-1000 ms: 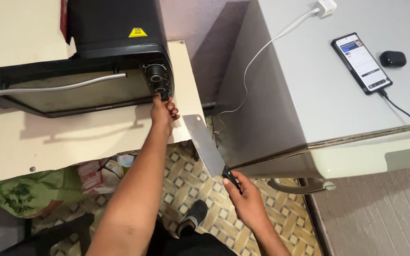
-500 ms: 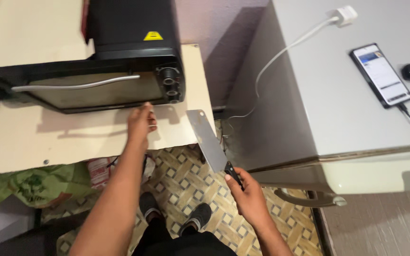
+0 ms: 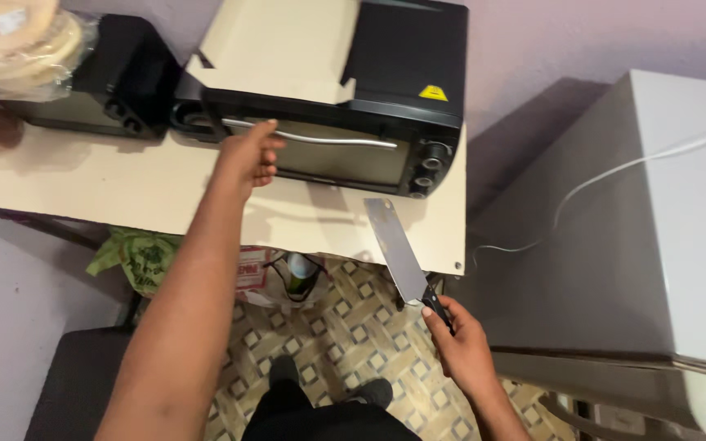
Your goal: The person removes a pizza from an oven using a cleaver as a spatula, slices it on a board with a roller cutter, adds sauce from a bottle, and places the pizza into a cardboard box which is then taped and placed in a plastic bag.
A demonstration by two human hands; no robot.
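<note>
Both hands are busy near the black toaster oven (image 3: 328, 122), which I take as the landmark. Her or his left hand (image 3: 247, 155) is at the front of the oven, with the fingers loosely curled just at the left end of the silver door handle (image 3: 320, 137); I cannot tell for sure if they already grip it or only touch it. Below and to the right of the oven, the right hand (image 3: 463, 343) is closed around the dark grip of a cleaver (image 3: 398, 249), whose wide blade points up toward the oven and lies over the front edge of the pale table (image 3: 124, 192). The oven door looks closed, so I judge that the opening is only starting and almost everything remains to do; the cleaver has not cut anything that I can see. Left of the oven stands a second black appliance (image 3: 116, 77), and a bag of flat breads (image 3: 18, 41) is further left. Right of the oven is a grey cabinet (image 3: 639, 229) with a white cable (image 3: 614, 175) on it.
</note>
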